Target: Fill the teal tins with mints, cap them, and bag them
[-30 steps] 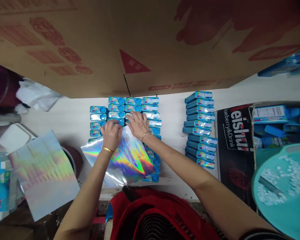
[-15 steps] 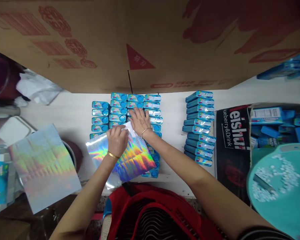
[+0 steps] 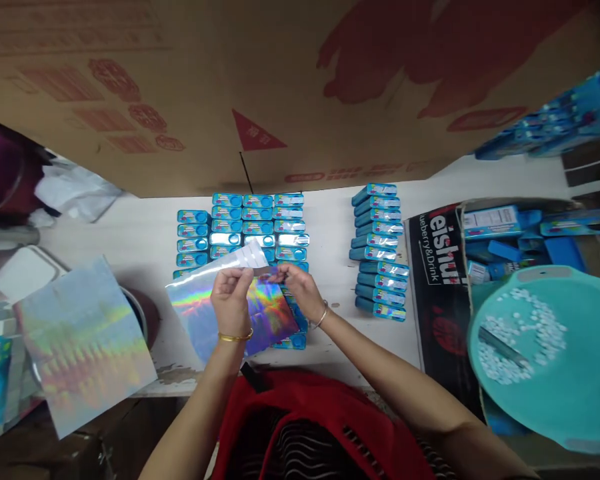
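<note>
Above a rainbow-shiny holographic sheet [image 3: 200, 307], my left hand [image 3: 231, 303] pinches one end of a small thin strip [image 3: 263, 271] between thumb and forefinger. My right hand [image 3: 303, 291] is closed at the strip's other end, its fingertips pinched together. The strip is too small and blurred to make out fully. Beneath and beyond the hands, the sheet lies across rows of small blue printed packs [image 3: 227, 213], hiding several of them. A pale strip [image 3: 254, 253] shows at the sheet's upper edge.
A second holographic sheet [image 3: 87, 347] lies at the left over a round container. Another column of blue packs [image 3: 377, 250] lies to the right. Beyond it are a black carton [image 3: 437, 300] and a turquoise tray [image 3: 580, 373] with white pellets. A large cardboard box [image 3: 205, 133] spans the back.
My right hand has drawn back from the blue packs toward my left hand, and both now pinch the thin strip. My left hand has turned upright. The view has shifted slightly right.
</note>
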